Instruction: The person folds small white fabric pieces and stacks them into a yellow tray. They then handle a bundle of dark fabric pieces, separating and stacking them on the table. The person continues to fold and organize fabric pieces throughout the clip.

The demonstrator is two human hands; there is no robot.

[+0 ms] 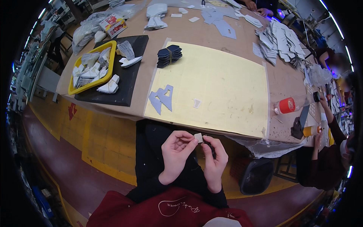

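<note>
Both of my hands are raised in front of my lap, below the table's near edge. My left hand (176,151) and my right hand (214,156) pinch a small pale square piece (198,137) between their fingertips. On the yellow cutting mat (223,83) above them lie two grey cut shapes (162,99) and a small white scrap (196,103). A bundle of dark blue pieces (169,56) sits at the mat's far left corner.
A yellow tray (72,90) of grey and white pieces rests on a black mat (124,87) at left. Stacks of grey cut parts (280,41) lie at the far right. A clear bottle with a red label (289,105) and an orange-capped bottle (311,131) stand near another person's hands at right.
</note>
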